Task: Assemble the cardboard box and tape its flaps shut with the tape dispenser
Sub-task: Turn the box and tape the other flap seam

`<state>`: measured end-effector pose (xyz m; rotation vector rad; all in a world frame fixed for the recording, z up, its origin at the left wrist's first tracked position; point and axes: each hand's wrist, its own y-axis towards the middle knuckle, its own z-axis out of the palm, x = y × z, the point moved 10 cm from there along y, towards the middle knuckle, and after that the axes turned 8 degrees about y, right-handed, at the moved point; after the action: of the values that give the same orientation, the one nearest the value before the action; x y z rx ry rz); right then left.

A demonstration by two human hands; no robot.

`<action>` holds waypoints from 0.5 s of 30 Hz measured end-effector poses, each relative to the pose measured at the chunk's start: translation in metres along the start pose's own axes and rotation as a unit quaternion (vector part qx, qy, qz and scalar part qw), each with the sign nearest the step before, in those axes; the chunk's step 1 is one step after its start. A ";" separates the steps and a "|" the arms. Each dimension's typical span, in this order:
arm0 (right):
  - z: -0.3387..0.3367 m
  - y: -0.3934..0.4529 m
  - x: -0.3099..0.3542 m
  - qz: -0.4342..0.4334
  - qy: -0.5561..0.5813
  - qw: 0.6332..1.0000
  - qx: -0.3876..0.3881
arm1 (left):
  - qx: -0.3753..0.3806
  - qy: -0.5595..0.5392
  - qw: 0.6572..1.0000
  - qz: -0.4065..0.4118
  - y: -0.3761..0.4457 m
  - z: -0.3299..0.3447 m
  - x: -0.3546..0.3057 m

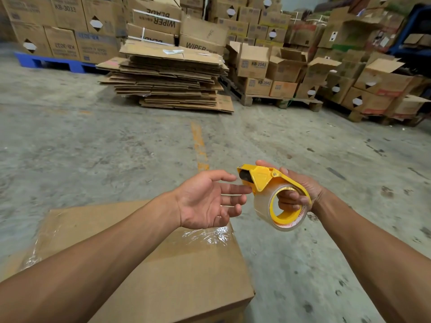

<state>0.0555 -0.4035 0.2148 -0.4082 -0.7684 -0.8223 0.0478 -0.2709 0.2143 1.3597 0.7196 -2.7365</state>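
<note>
Cardboard box (182,271) sits closed on the concrete floor (93,148) beneath the left forearm, clear tape across its top. Left hand (207,201) is open, palm up, fingertips near the yellow tape dispenser (275,194), gripped by the right hand (300,192). Flattened cardboard stack (168,78) lies beyond.

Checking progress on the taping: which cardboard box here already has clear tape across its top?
The closed box right below the hands; shiny tape crosses its top. The others sit stacked on pallets behind.
</note>
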 end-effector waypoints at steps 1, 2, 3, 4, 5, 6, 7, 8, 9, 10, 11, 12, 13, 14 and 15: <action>0.000 0.000 0.000 0.002 -0.005 1.000 -0.006 | -0.002 -0.011 1.000 -0.007 0.000 -0.001 0.001; -0.001 -0.001 0.001 0.005 -0.014 1.000 -0.014 | -0.009 -0.014 1.000 -0.012 0.000 -0.003 0.002; -0.002 -0.002 0.001 0.008 -0.027 0.999 -0.024 | -0.021 -0.009 1.000 -0.016 0.000 -0.006 0.002; -0.003 -0.003 0.000 0.014 -0.040 0.999 -0.033 | -0.035 0.003 0.999 -0.019 0.001 -0.008 0.003; -0.003 -0.004 -0.001 0.021 -0.047 0.998 -0.039 | -0.046 0.015 0.999 -0.023 0.002 -0.009 0.004; -0.002 -0.004 -0.001 0.027 -0.051 0.997 -0.044 | -0.055 0.025 0.998 -0.026 0.003 -0.010 0.006; -0.002 -0.005 -0.002 0.033 -0.055 0.997 -0.051 | -0.062 0.030 0.997 -0.029 0.004 -0.011 0.007; -0.002 -0.005 -0.003 0.038 -0.060 0.996 -0.061 | -0.069 0.031 0.997 -0.031 0.006 -0.012 0.009; -0.002 -0.005 -0.004 0.041 -0.066 0.994 -0.071 | -0.077 0.029 0.996 -0.032 0.007 -0.014 0.011; -0.002 -0.005 -0.004 0.043 -0.073 0.993 -0.084 | -0.087 0.026 0.995 -0.032 0.009 -0.017 0.011; -0.003 -0.006 -0.003 0.043 -0.083 0.991 -0.099 | -0.096 0.022 0.995 -0.032 0.010 -0.020 0.012; -0.003 -0.007 -0.003 0.043 -0.095 0.988 -0.117 | -0.105 0.018 0.994 -0.034 0.011 -0.024 0.013; -0.003 -0.007 -0.003 0.043 -0.108 0.984 -0.135 | -0.112 0.015 0.993 -0.038 0.012 -0.026 0.014; -0.003 -0.008 -0.003 0.044 -0.121 0.980 -0.154 | -0.118 0.015 0.992 -0.042 0.013 -0.029 0.015; -0.004 -0.009 -0.003 0.046 -0.132 0.975 -0.171 | -0.123 0.016 0.991 -0.047 0.014 -0.032 0.017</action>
<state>0.0493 -0.4100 0.2101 -0.8675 -0.8482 -0.8240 0.0646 -0.2668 0.1795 1.3508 1.1063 -2.5881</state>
